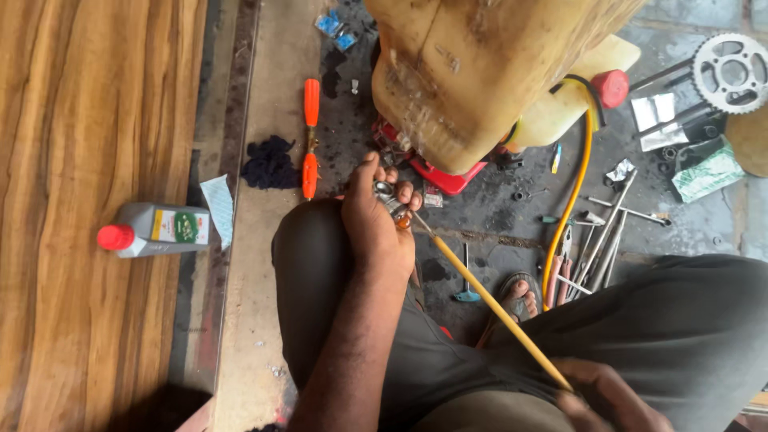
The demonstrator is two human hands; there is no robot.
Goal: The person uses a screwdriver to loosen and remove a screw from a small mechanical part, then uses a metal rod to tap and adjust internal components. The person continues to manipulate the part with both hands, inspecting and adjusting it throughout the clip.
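- Floor (480, 216) first: dark, oil-stained concrete, strewn with tools. We look straight down at it past our own knees.
- Plank surface (88, 160) fills the left side, wood-grained, with a grey bottle (156, 230) with a red cap lying on its side on it.
- Yellowish plastic canister (472, 72) stands on the floor at the top of the view, just beyond our left hand; a yellow hose (578, 172) curves down from near its red cap.
- Toothed sprocket (730, 72) lies far right, well apart from both hands, with spanners (608, 232) scattered between it and us.
- Orange-handled screwdriver (310, 136) lies on the pale strip left of the canister, beside a dark rag (270, 162).
- Thin yellow rod (492, 308) is the thing in hand. Its long axis runs on a diagonal, from upper left to lower right, across our lap.
- Left hand (372, 220) sits at the upper end, over the left knee, fingers curled and closed around a small shiny metal fitting (387, 196) where the rod meets it. An orange bit shows just under the fingers; we cannot tell what it is.
- Right hand (608, 400) sits at the lower end, near the bottom edge, partly cut off. The rod's tip runs in under its fingers, which look closed on it, though the grip itself is mostly hidden.
- Fitting lies up and left along the rod from the right hand; the left hand is already on it, so it is the nearer.
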